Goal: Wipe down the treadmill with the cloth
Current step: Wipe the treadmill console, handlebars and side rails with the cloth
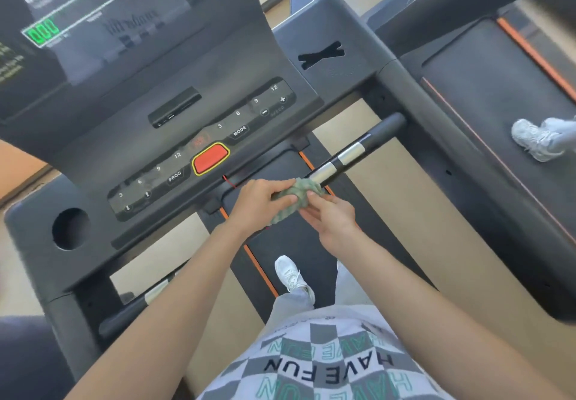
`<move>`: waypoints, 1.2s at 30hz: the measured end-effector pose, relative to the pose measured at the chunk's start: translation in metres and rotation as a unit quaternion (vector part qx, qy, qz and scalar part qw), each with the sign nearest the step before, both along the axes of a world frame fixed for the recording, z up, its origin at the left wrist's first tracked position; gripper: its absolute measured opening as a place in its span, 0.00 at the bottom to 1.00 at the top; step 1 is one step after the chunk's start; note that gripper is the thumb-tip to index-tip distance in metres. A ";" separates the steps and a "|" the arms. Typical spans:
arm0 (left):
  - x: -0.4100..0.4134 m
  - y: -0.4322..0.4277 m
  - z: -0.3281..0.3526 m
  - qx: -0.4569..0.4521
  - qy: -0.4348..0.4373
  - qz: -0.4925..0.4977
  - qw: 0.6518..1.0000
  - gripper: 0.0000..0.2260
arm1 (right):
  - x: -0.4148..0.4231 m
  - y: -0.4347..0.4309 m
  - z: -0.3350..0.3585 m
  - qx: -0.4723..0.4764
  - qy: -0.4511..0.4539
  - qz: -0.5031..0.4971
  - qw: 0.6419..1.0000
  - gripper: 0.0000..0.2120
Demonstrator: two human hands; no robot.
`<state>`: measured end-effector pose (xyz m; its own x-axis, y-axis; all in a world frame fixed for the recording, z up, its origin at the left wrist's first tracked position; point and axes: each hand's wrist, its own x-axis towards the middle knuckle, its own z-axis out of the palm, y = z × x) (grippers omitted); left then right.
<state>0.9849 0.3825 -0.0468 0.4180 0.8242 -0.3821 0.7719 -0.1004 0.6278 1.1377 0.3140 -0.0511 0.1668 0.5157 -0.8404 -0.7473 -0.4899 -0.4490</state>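
- Cloth (296, 194) bunched into a green wad, pressed against the inner end of the right handlebar (352, 153), just below the console (202, 103) edge and above the belt (296, 243).
- Held by both hands: left hand (261, 203) curled round the wad from the console side, right hand (333, 222) pinching its lower fold between thumb and fingers.
- Judged as mid-task, at the handlebar stage. No wet streaks or dust lines visible anywhere, so impossible to tell which surfaces are already wiped.
- Probably left to do: the rest of this bar out to the side arm, the left handlebar (152, 292), the button panel (174, 178) and the cup holder (70, 228).
- Wad a little longer than wide, long axis from lower left to upper right in view, roughly in line with the bar under it. No clear front or leading end.
- Treadmill (330, 19) long axis along the belt, from console back toward the person standing on it, console face tilted toward that person.
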 end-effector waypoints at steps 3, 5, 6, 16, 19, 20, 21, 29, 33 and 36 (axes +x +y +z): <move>0.026 0.010 -0.004 0.003 -0.027 -0.007 1.000 0.16 | 0.026 0.008 -0.002 0.012 -0.009 -0.034 0.999 0.08; 0.047 0.018 -0.004 0.005 -0.040 -0.006 0.999 0.15 | 0.042 0.015 -0.004 0.011 -0.019 -0.056 0.998 0.04; 0.059 0.022 -0.005 0.006 -0.045 -0.003 0.999 0.15 | 0.050 0.019 -0.006 0.014 -0.025 -0.067 0.997 0.03; 0.084 0.048 -0.004 -0.034 -0.048 -0.040 0.997 0.16 | 0.069 0.040 -0.013 -0.013 -0.177 -0.138 0.974 0.11; 0.055 0.048 -0.001 -0.064 -0.034 -0.048 0.996 0.15 | 0.045 0.029 -0.011 -0.026 -0.140 -0.098 0.985 0.09; 0.043 0.047 0.002 -0.084 -0.027 -0.051 0.995 0.15 | 0.035 0.024 -0.010 -0.025 -0.113 -0.079 0.990 0.09; 0.029 0.046 0.003 -0.106 -0.021 -0.052 0.993 0.15 | 0.026 0.018 -0.009 -0.024 -0.083 -0.057 0.995 0.09; -0.011 0.031 0.000 -0.149 -0.022 -0.016 0.988 0.15 | 0.003 0.002 -0.009 -0.031 0.085 0.018 0.996 0.15; 0.017 0.031 0.003 -0.116 -0.028 -0.018 0.993 0.15 | 0.028 0.006 -0.008 -0.013 0.083 -0.016 0.996 0.12; 0.049 0.037 0.004 -0.100 -0.042 -0.015 0.994 0.15 | 0.051 0.015 -0.009 -0.005 0.057 -0.057 0.997 0.10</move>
